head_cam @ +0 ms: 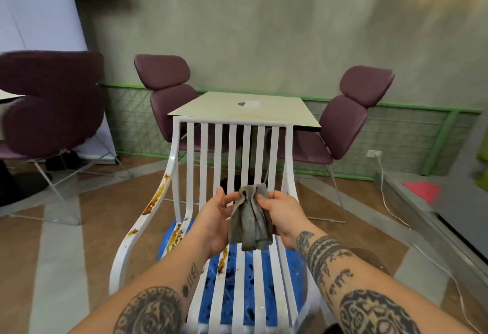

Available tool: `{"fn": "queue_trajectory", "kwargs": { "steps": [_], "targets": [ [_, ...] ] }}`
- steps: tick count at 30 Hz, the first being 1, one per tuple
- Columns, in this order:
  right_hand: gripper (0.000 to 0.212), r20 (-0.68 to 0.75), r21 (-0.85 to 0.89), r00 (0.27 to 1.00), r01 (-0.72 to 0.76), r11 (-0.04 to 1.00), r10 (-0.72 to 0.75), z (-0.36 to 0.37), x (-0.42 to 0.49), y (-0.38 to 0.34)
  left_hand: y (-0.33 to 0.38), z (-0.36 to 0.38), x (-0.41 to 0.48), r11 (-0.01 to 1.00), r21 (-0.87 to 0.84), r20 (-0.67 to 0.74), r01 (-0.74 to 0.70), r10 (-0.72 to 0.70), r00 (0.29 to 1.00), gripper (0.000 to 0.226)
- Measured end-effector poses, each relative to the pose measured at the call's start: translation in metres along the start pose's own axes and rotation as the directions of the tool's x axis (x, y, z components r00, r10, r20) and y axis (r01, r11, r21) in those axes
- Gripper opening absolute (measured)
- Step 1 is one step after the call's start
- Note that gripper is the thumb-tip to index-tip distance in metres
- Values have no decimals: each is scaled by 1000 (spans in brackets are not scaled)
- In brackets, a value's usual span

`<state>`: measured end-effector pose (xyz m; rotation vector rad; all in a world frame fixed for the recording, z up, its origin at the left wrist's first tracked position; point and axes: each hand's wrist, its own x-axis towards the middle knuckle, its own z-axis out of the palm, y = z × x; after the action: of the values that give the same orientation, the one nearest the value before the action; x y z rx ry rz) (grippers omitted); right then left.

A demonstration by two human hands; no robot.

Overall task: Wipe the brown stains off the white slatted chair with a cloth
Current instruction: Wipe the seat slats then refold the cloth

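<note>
Pinching grey cloth (250,224), left grip (215,219) and right grip (282,213) palms inward, forearms extended above white chair (232,133).

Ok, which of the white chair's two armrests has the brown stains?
The left armrest: brown streaks run along it, while the right armrest's visible part looks clean white.

One white slatted metal chair (232,149), with seven upright slats between its back's two side rails. One crumpled grey cloth (250,225). Two tattooed hands: left hand (214,217), right hand (284,212). Three plum padded chairs: left (52,101), centre (169,91), right (351,112). One square cream table (245,112). One blue floor mat (166,244). One white wall socket (374,153).
</note>
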<state>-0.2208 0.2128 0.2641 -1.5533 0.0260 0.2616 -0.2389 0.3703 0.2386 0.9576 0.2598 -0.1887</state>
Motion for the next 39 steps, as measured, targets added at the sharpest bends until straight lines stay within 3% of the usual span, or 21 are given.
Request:
{"fn": "queue_trajectory", "kwargs": {
  "steps": [2,5,13,15,18,20,22,25,29,32,35,39],
  "targets": [
    [20,-31,4,999,-10,1000,10,1,1,-4,4,1,-4,998,63,45,31,-34,998,60],
    [25,-11,54,998,-65,996,66,2,1,-8,3,4,-8,993,120,84,21,-31,996,50],
    [23,44,225,985,-175,959,169,0,3,-14,11,-8,0,991,120,-3,-67,68,998,30],
    [27,-16,167,990,-134,977,139,0,3,-9,12,-7,0,992,98,6,-78,78,997,30],
    [48,-166,-81,986,8,997,-22,3,4,-1,13,-3,0,993,59,3,-102,102,995,31],
    [53,-165,-153,980,82,985,-108,5,4,0,13,0,-1,993,32,5,-110,109,994,29],
    [58,-100,-70,995,-9,998,2,7,6,-1,13,2,-2,994,0,10,-106,106,994,27],
    [47,-10,-15,986,-168,986,168,7,9,0,15,3,-4,996,-54,-1,-78,78,997,29],
    [27,-10,47,999,-52,998,53,1,12,-3,12,-2,4,998,-64,-68,-15,11,998,48],
    [27,23,49,999,23,999,-24,0,13,-6,8,-5,5,998,2,22,57,-57,998,71],
    [22,32,-66,991,133,989,-131,-2,14,-9,0,-3,4,980,200,97,-11,-9,995,58],
    [14,30,-153,981,194,969,-192,-7,13,-12,-8,-6,14,966,248,14,-70,69,998,52]
  ]
}}
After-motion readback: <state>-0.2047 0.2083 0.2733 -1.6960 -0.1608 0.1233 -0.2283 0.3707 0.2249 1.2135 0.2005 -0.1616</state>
